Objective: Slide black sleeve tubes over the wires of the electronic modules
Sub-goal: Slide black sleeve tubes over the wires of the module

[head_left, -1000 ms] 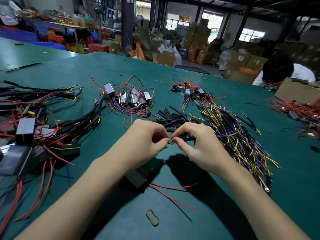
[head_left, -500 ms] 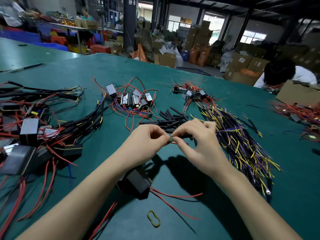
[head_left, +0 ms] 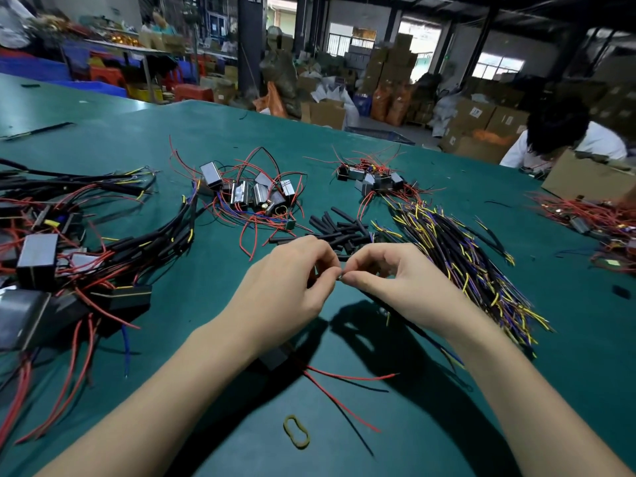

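Head view looks down over a green table [head_left: 395,442], and places below are given against the loose heap of black sleeve tubes [head_left: 339,227] lying near its middle. Far to the left of that heap lies a pile of finished modules [head_left: 38,256], their wires already covered in black sleeving among loose red leads. Nearer, up and to the left of the heap, sits a cluster of small silver modules [head_left: 247,192] tangled in red and blue wire. Just in front of the heap the two forearms come in from the bottom edge and meet. The left hand [head_left: 285,287] has its fingers curled and its thumb and forefinger pinched together, knuckles up. Touching it tip to tip, the right hand [head_left: 395,280] arches its wrist and pinches a black sleeve tube [head_left: 395,313] that runs back under its palm; what exactly the left fingertips hold is too small to tell. Below the left wrist, a dark module [head_left: 275,358] with red wires [head_left: 344,376] rests on the table, and a yellow rubber band [head_left: 296,432] lies nearer still. Right of the heap spreads a long bundle of yellow, purple and black wires [head_left: 464,270]. Behind that bundle, another cluster of modules [head_left: 371,179] sits.
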The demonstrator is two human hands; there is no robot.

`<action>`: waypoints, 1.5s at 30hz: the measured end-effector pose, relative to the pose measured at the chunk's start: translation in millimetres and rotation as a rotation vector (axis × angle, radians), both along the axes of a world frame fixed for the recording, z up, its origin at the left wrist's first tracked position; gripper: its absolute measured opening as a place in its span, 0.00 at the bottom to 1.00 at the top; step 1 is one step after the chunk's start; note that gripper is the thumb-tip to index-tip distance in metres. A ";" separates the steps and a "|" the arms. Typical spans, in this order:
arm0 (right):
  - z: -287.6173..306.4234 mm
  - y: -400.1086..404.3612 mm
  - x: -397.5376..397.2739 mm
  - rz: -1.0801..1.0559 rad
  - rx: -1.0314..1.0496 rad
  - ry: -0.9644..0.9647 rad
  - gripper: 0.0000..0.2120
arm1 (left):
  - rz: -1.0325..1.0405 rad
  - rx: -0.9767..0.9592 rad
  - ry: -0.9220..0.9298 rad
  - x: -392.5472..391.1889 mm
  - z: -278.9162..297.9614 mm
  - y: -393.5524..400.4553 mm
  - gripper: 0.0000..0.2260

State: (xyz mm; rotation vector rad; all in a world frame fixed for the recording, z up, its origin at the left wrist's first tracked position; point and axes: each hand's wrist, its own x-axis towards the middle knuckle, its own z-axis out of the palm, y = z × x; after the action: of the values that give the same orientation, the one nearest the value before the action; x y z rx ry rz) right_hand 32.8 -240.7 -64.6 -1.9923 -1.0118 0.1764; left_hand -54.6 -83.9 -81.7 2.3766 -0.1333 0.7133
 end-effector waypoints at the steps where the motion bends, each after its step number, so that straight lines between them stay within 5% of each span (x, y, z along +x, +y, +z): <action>1: 0.3 1.1 -0.6 0.006 -0.034 -0.078 0.04 | -0.003 -0.004 0.014 0.2 -0.1 0.0 0.05; 10: -3.6 15.1 -18.0 0.068 -0.304 -0.513 0.03 | 0.170 -0.091 0.349 1.8 6.0 4.7 0.08; 15: -2.2 22.7 -28.5 0.030 -0.378 -0.670 0.04 | 0.020 -0.609 0.649 -1.5 19.9 18.3 0.09; 17: -4.5 23.6 -29.5 0.004 -0.356 -0.694 0.05 | 0.011 -0.658 0.666 -1.4 18.0 20.5 0.07; 21: -9.4 21.7 -22.7 -0.088 -0.203 -0.564 0.05 | 0.068 -0.513 0.426 1.1 11.6 19.1 0.07; 25: -13.3 19.5 -18.0 -0.108 -0.175 -0.562 0.04 | 0.158 -0.157 0.142 0.7 11.1 16.3 0.05; 27: -15.2 17.9 -15.9 -0.123 -0.159 -0.547 0.04 | 0.211 -0.157 -0.114 0.1 15.7 14.8 0.05; 29: -16.8 15.7 -12.8 -0.143 -0.153 -0.513 0.04 | 0.285 -0.237 -0.347 -0.6 21.1 16.9 0.15; 34: -19.7 13.1 -11.1 -0.177 -0.199 -0.514 0.04 | 0.305 -0.302 -0.506 -5.3 28.7 24.6 0.20; 37: -19.5 12.0 -10.6 -0.196 -0.216 -0.511 0.04 | 0.255 -0.411 -0.424 -2.1 27.1 21.2 0.22; 39: -19.4 11.3 -9.7 -0.207 -0.222 -0.515 0.04 | 0.156 -0.665 -0.284 0.0 25.3 15.8 0.25; 45: -21.8 7.9 -5.4 -0.189 -0.238 -0.462 0.04 | -0.250 -1.512 0.450 4.1 20.5 16.3 0.23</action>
State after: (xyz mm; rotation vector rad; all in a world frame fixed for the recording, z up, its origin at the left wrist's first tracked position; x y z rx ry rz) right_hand 27.4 -232.8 -86.4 -2.3976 -1.1155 -0.2941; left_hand -50.6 -67.6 -61.2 0.9630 0.2344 0.0106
